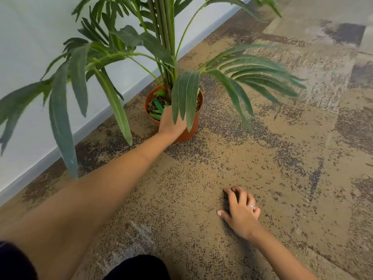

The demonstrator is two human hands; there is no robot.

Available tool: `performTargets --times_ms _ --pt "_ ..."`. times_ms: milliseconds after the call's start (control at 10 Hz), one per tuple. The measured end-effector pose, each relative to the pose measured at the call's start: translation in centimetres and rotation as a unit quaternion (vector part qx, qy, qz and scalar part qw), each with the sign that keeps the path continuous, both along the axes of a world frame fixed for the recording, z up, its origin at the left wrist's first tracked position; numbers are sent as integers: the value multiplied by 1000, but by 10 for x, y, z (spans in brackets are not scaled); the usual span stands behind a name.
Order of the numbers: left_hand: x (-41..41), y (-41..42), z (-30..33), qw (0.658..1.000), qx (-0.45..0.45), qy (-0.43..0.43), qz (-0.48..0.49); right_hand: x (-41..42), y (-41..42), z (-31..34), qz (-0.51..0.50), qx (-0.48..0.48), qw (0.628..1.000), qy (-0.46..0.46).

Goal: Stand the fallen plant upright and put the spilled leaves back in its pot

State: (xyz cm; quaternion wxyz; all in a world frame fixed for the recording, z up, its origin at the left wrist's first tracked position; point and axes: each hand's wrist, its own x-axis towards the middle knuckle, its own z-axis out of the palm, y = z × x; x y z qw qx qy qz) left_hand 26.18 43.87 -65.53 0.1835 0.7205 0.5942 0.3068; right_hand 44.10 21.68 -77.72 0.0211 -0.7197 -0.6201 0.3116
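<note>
The plant stands upright in its terracotta pot on the carpet next to the wall. Loose green leaves lie on the brown pebbles inside the pot. My left hand reaches over the pot's near rim, its fingers hidden behind a drooping frond, so I cannot tell what it holds. My right hand rests on the carpet well in front of the pot, fingers curled with the tips pressed to the floor and nothing visible in it.
A pale wall with a grey skirting runs diagonally along the left. Mottled brown and tan carpet covers the floor. Long fronds hang out over the carpet around the pot. My dark-clothed knee shows at the bottom edge.
</note>
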Motion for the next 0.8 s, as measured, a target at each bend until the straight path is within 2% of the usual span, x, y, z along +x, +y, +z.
performTargets --times_ms 100,200,300,400,500,600,700,800 --pt "-12 -32 -6 996 55 71 4 0 -1 -1 4 5 1000 -11" --pt "-31 -61 -21 982 86 159 -48 0 -3 -3 1 25 1000 -19" --pt "-56 -105 -45 972 64 165 -153 -3 -16 -7 14 82 995 -60" --pt "-70 -132 -70 952 7 222 -213 -9 -32 -13 12 112 990 -83" --pt "-80 -160 -106 904 -104 330 -252 -16 -57 -20 -9 133 983 -126" --pt "-79 -178 -125 890 -141 354 -249 -15 -71 -20 -39 128 979 -150" --pt "-67 -189 -138 892 -149 370 -214 -5 -90 -21 -80 100 976 -177" --pt "-53 -190 -135 896 -126 370 -212 -3 -100 -20 -104 91 974 -177"
